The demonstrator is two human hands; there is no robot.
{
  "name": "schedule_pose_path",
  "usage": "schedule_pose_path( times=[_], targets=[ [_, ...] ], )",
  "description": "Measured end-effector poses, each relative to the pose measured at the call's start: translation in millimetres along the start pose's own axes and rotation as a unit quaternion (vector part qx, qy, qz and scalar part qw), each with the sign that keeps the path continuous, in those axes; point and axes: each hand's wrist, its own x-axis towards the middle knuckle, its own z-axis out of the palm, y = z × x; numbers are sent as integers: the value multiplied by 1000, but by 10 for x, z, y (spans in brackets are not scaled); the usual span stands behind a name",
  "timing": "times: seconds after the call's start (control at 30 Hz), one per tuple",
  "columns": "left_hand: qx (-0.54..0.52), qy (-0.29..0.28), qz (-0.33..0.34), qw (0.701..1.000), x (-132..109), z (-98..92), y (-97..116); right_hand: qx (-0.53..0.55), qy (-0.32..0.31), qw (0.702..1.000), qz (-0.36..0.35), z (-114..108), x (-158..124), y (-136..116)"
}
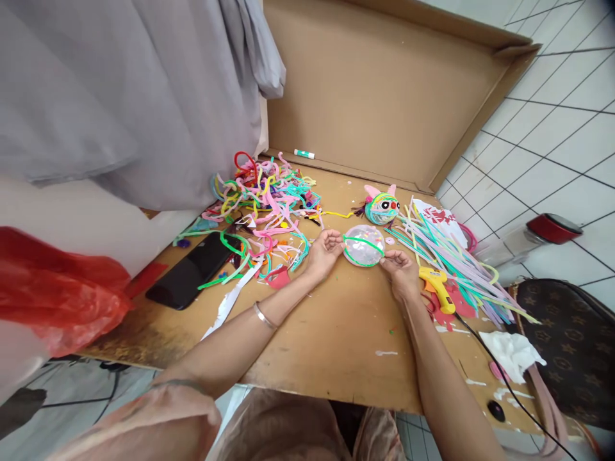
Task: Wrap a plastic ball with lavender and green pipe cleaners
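A clear round plastic piece (pixel 364 232) with colored specks showing in it is between my two hands over the table. A green pipe cleaner (pixel 368 262), bent into a loop, lies across its front. My left hand (pixel 327 251) pinches the loop's left end. At the right end, the fingers of my right hand (pixel 400 267) are closed on the loop. Whether the fingers also touch the plastic piece I cannot tell. Just behind stands a small ball-shaped animal (pixel 382 206) wound with colored pipe cleaners, with pink ears, eyes and a red nose.
Tangled pipe cleaners (pixel 269 198) heap at the left, beside a black phone (pixel 189 272). To the right lie straight pipe cleaners (pixel 456 262), a yellow glue gun (pixel 438 288) with its cord, crumpled tissue (pixel 513 353) and a brown bag (pixel 567 346). A glue stick (pixel 304 153) lies near the cardboard (pixel 375 89).
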Motion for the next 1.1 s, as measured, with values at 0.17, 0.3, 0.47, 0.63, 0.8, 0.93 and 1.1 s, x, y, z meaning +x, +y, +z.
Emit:
schedule_pose_path(
  times=[0.17, 0.3, 0.47, 0.63, 0.8, 0.93, 1.1],
  targets=[
    [29, -12, 2, 1000, -20, 4, 23, 4, 3, 1000, 2, 13, -18, -22],
    [49, -7, -6, 999, -35, 5, 56, 13, 4, 1000, 15, 15, -31, -44],
    [65, -9, -9, 998, -37, 1, 101, 15, 8, 1000, 24, 22, -46, -65],
    [86, -36, -11, 996, -47, -14, 161, 4, -1, 1000, 14, 51, -72, -76],
    [126, -73, -14, 989, -57, -22, 215, -22, -11, 1000, 1, 103, -114, -114],
    [166, -77, -15, 983, -46, -31, 189, -34, -7, 999, -20, 172, -179, -146],
    [181, -64, -12, 981, -27, -51, 150, -61, -7, 996, -61, 245, -244, -112]
  ],
)
